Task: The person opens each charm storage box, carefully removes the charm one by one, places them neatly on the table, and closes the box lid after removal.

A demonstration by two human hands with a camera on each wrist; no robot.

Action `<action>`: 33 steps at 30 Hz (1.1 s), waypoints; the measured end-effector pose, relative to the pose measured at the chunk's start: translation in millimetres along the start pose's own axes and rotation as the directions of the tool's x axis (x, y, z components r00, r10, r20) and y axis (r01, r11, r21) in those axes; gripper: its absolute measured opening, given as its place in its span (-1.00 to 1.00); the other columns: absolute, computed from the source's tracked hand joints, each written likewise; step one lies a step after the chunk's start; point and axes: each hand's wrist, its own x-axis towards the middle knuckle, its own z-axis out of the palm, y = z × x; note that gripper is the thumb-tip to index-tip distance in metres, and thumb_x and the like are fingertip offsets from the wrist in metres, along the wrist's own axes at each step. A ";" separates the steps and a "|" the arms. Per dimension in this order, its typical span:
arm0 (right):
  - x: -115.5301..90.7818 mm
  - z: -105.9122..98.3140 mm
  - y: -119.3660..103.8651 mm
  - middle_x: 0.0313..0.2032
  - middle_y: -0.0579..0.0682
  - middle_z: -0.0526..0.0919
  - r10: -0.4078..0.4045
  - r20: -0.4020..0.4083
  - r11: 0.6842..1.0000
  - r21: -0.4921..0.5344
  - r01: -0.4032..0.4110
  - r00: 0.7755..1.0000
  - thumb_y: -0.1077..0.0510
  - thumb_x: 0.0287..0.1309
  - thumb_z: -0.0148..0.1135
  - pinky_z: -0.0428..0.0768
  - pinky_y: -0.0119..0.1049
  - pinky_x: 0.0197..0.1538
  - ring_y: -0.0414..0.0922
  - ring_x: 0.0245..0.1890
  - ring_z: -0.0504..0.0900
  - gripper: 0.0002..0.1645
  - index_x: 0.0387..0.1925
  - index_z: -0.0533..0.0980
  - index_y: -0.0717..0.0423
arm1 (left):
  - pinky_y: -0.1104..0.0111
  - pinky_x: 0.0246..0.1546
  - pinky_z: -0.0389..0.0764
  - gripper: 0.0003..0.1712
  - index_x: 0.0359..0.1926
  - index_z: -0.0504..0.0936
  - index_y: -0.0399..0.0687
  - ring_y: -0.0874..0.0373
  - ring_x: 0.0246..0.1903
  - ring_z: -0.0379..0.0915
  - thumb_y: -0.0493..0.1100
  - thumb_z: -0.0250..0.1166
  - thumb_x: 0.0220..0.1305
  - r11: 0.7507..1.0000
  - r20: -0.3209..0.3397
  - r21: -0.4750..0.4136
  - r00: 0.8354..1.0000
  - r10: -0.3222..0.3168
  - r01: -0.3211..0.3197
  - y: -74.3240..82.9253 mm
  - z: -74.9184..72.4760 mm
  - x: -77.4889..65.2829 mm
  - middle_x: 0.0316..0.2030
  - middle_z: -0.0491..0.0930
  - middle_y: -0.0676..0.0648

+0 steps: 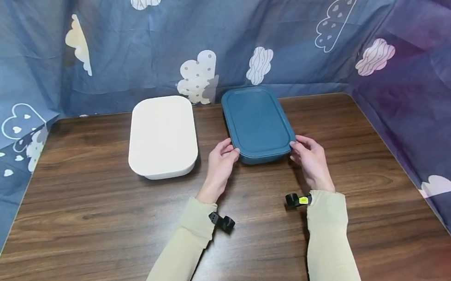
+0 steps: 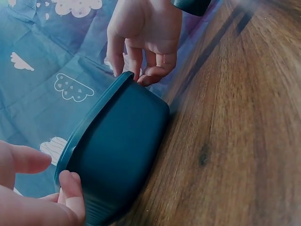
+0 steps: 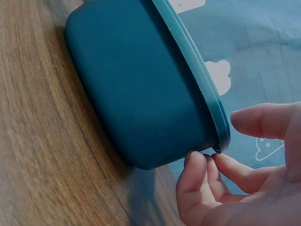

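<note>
**Both hands at the teal box's near corners**

Right of the white lidded box (image 1: 161, 136), the teal lidded container (image 1: 258, 124) sits flat on the wooden table (image 1: 93, 229). Left hand (image 1: 220, 159) and right hand (image 1: 310, 158) each pinch under its lid rim, fingertips (image 3: 195, 162) curled, steadying both sides evenly.

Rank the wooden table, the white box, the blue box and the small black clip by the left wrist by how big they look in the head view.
1. wooden table, by far the largest.
2. white box and blue box: they look about alike, so I won't rank one above the other.
3. black clip, the smallest.
</note>
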 end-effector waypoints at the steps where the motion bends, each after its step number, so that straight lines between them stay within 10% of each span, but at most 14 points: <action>1: -0.1 -0.1 0.3 -0.25 -0.13 0.46 0.001 0.001 1.000 -0.009 -0.001 1.000 0.18 0.30 0.15 0.56 -0.53 -0.28 -0.28 -0.36 0.51 -0.51 0.21 0.34 0.24 | 0.50 -0.11 0.58 -0.43 0.30 0.37 -0.29 0.21 -0.17 0.45 -0.37 0.19 0.25 1.000 0.000 0.003 1.000 0.000 0.000 -0.1 -0.1 0.3 0.01 0.46 -0.23; 33: -0.6 -3.5 2.0 -0.25 -0.16 0.51 -0.036 -0.001 0.994 -0.100 0.036 0.999 0.17 0.26 0.21 0.59 -0.53 -0.27 -0.31 -0.36 0.53 -0.49 0.20 0.38 0.23 | 0.52 -0.34 0.60 -0.35 0.26 0.40 -0.25 0.29 -0.36 0.46 -0.43 0.29 0.10 1.000 -0.028 -0.022 1.000 0.002 -0.003 -2.1 3.4 0.5 -0.05 0.47 -0.15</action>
